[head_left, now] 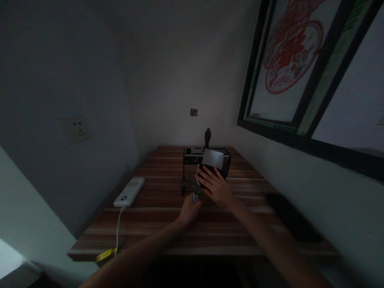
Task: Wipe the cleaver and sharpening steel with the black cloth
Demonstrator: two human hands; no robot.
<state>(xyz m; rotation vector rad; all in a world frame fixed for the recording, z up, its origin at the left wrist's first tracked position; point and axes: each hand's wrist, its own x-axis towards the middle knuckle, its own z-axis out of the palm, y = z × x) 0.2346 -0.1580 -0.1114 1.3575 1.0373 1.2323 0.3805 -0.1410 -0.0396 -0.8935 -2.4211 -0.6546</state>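
Note:
Near the middle of the table, my left hand (189, 209) is closed around a short handle (196, 197) with a pale metallic end; what the handle belongs to is too dark to tell. Up and to the right of it, my right hand (213, 185) lies with fingers spread against a dark object (223, 173), and I cannot make out its kind. A silver-grey rectangular plate (213, 158) rises just beyond those fingers. Behind both hands stands a black-framed rack or stand (192, 163), with a black bulbous handle (207, 138) upright at its back.
A white power bank (129, 193) with a cable lies on the left of the striped wooden table (162, 236). A yellow item (105, 255) sits at the front-left edge. A flat black slab (292, 218) lies along the right wall, below a dark frame (270, 136).

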